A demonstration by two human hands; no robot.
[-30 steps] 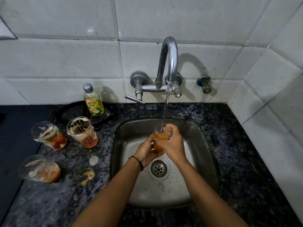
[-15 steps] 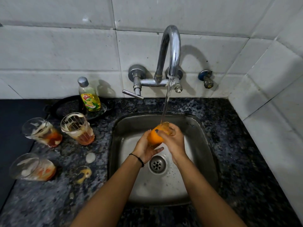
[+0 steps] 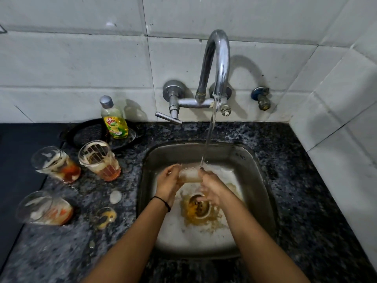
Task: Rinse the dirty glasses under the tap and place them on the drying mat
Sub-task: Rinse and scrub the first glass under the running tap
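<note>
Two bare forearms enter from the bottom edge, cut off below the elbows; the left wrist carries one thin black band point(image 3: 163, 202). Over the steel sink point(image 3: 259, 180), the left hand point(image 3: 168, 181) and the right hand point(image 3: 210, 187) hold one glass point(image 3: 190, 174) on its side between them, fingers of both hands closed around its ends. The glass is blurred and its rim cannot be made out. One stream of water point(image 3: 210, 135) strikes it near the right hand. Orange residue lies around the one drain point(image 3: 199, 206) below. On the dark speckled worktop point(image 3: 306, 190) left of the sink there are three dirty glasses point(image 3: 100, 160), each with white and orange-red residue, plus two small spills, one white and one yellowish. Beyond them, one soap bottle point(image 3: 115, 119) stands on a dark dish, partly hidden. One curved tap point(image 3: 217, 64) and one small separate valve point(image 3: 262, 98) are fixed to the tiled wall.
</note>
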